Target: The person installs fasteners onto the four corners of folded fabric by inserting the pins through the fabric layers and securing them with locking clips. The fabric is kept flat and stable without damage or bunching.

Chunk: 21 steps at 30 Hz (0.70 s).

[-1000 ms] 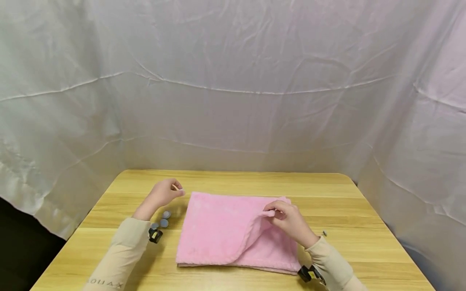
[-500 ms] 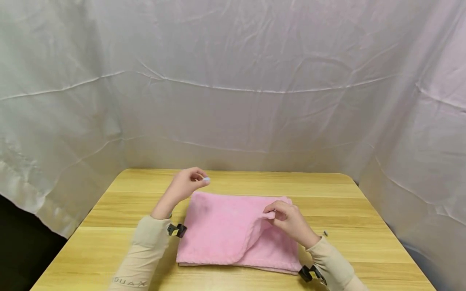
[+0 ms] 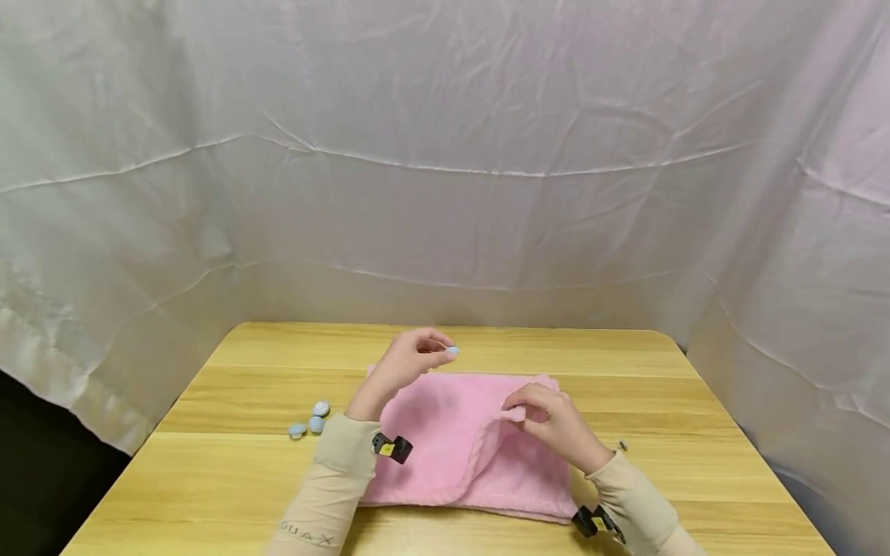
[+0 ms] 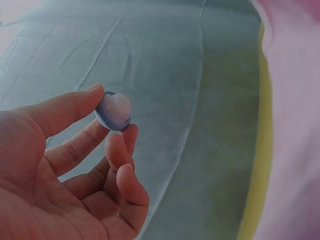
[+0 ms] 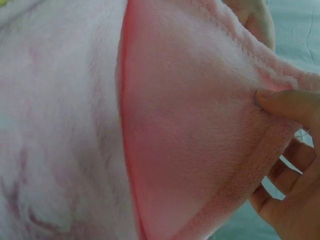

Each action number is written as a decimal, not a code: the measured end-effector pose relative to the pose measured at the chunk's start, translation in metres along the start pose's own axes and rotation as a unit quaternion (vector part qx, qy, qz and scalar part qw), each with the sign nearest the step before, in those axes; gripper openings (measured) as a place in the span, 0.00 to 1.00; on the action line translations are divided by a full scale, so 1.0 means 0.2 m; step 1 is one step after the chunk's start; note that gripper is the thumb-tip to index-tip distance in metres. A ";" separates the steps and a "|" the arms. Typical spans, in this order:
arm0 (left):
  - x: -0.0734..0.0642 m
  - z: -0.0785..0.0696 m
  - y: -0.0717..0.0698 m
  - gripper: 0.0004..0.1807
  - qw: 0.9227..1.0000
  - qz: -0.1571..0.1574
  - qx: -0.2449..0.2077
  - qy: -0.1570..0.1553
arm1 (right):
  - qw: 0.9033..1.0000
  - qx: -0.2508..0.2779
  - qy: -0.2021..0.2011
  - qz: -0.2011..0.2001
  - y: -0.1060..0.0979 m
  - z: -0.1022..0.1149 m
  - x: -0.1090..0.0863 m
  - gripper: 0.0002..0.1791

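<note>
My left hand (image 3: 410, 359) pinches a small round blue disc (image 4: 114, 111) between thumb and fingertips. A whitish, heart-like raised part shows on the disc in the left wrist view. This hand hangs over the far edge of a folded pink fleece blanket (image 3: 424, 440). At the blanket's right side, my right hand (image 3: 552, 421) pinches a lifted corner (image 5: 280, 82) of its top layer. In the right wrist view the thumb (image 5: 285, 105) presses on the fleece, and the raised layer opens a gap above the one below. A thin bluish edge shows at the thumb's tip.
Several similar blue round pieces (image 3: 317, 425) lie on the wooden table (image 3: 229, 471), left of the blanket. A small grey piece (image 3: 623, 445) sits to the right, beside my right wrist. Pale cloth curtains (image 3: 445, 232) hang behind the table and at both sides.
My left hand has moved right with the blue disc, from left of the blanket to over its far edge. The pieces on the left are uncovered. My right hand keeps holding the corner.
</note>
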<state>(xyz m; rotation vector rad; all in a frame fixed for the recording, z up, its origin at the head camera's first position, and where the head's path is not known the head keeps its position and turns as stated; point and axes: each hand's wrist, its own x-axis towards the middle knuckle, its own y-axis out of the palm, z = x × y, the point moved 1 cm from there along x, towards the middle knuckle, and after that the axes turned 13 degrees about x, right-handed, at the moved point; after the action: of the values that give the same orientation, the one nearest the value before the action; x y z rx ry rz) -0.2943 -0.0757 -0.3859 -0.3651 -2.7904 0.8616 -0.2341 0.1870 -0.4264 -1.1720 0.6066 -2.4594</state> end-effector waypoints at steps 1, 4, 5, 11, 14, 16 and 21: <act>0.01 0.00 0.02 0.13 1.000 0.007 -0.011 -0.003 | 1.000 0.000 0.000 0.001 0.00 0.00 0.00 0.17; 0.02 -0.01 0.10 0.14 0.999 0.030 -0.041 -0.009 | 1.000 0.001 0.000 0.001 0.00 -0.01 0.00 0.17; 0.02 -0.01 0.12 0.14 0.998 0.040 -0.051 -0.011 | 1.000 0.001 0.001 0.001 0.00 -0.01 0.00 0.17; 0.03 -0.02 0.24 0.15 0.991 0.091 -0.092 -0.020 | 1.000 0.000 0.004 0.000 0.01 -0.02 -0.01 0.16; 0.03 -0.02 0.27 0.15 0.989 0.107 -0.098 -0.024 | 1.000 -0.005 0.006 -0.003 0.01 -0.02 0.00 0.16; 0.02 -0.02 0.29 0.15 0.988 0.113 -0.097 -0.026 | 1.000 -0.005 0.008 -0.005 0.01 -0.02 0.00 0.16; 0.02 -0.01 0.31 0.15 0.987 0.126 -0.099 -0.023 | 1.000 -0.003 0.013 -0.004 0.01 -0.02 0.00 0.16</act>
<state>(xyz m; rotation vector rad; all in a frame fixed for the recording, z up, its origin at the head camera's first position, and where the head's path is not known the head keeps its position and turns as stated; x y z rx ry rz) -0.2870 -0.0239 -0.4185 -0.7518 -2.9236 0.6474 -0.2362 0.1866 -0.4300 -1.1475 0.6181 -2.4846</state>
